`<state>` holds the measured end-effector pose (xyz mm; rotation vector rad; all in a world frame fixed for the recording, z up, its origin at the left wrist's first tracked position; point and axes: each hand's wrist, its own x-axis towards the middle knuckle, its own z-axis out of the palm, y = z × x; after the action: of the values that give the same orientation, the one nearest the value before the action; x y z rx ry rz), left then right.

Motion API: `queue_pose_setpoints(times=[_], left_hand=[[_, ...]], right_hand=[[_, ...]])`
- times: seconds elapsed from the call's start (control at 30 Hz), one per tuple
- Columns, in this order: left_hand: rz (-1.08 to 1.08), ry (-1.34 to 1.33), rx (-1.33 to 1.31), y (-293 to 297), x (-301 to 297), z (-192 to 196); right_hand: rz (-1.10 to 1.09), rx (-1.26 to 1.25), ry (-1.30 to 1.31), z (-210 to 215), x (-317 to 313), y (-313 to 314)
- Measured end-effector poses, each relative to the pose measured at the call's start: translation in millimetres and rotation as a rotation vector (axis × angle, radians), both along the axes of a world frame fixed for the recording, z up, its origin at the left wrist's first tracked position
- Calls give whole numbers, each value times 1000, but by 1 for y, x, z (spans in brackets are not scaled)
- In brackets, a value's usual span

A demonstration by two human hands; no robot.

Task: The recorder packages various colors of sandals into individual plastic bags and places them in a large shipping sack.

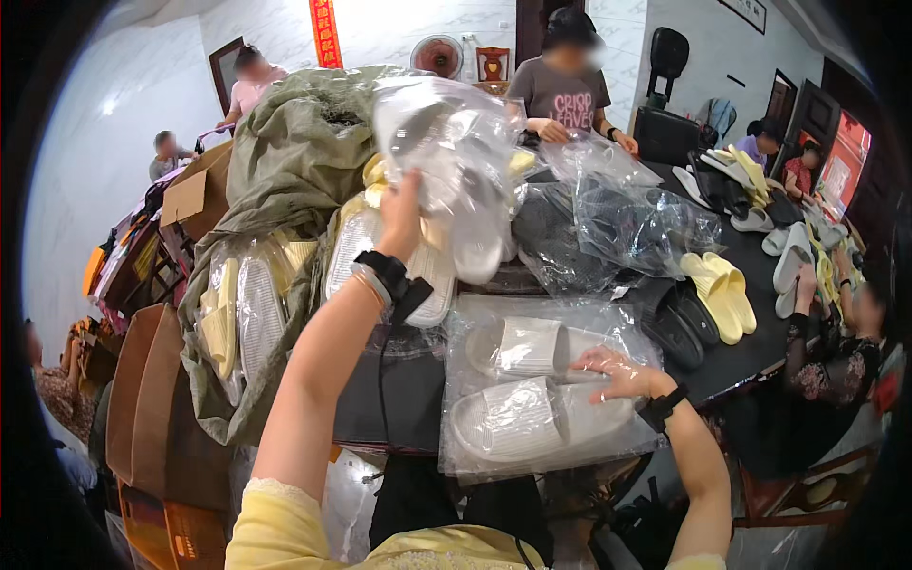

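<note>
A clear plastic bag of pale grey-white slippers [467,185] hangs tilted over the far side of the table, with my left hand [403,214] closed on its near left side. My left thumb shows; the other fingers are partly hidden behind the bag. Flat at the table's front edge lies another bagged pair of off-white slippers [513,408], side by side with toes to the left. My right hand [617,372] rests on the right part of that bag, fingers spread. More bagged white slippers [356,252] sit just left of my left wrist.
A green cloth sack [299,142] holding bagged yellow and white slippers stands at left, beside cardboard boxes [147,380]. Bagged black slippers [560,237], loose black slippers [679,318] and yellow slippers [722,294] lie at right. Across the table, a person [570,90] handles clear bags; others sit farther right.
</note>
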<state>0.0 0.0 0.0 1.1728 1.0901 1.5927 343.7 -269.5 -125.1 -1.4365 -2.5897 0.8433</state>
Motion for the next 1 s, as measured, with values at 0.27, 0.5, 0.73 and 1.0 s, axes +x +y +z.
queue_pose_setpoints(times=[0.27, 0.5, 0.73, 1.0], left_hand=[[-31, -443, -29, 73, -45, -68], [-65, -99, -276, 93, -84, -46], [468, 435, -439, 59, -90, -67], [-356, 1082, 508, -240, -33, -72]], right_hand=[[-59, 28, 98, -8, 5, 2], [-111, -74, 124, -2, 2, -4], [-24, -20, 123, 2, -11, 10], [-105, -113, 77, 21, -7, -2]])
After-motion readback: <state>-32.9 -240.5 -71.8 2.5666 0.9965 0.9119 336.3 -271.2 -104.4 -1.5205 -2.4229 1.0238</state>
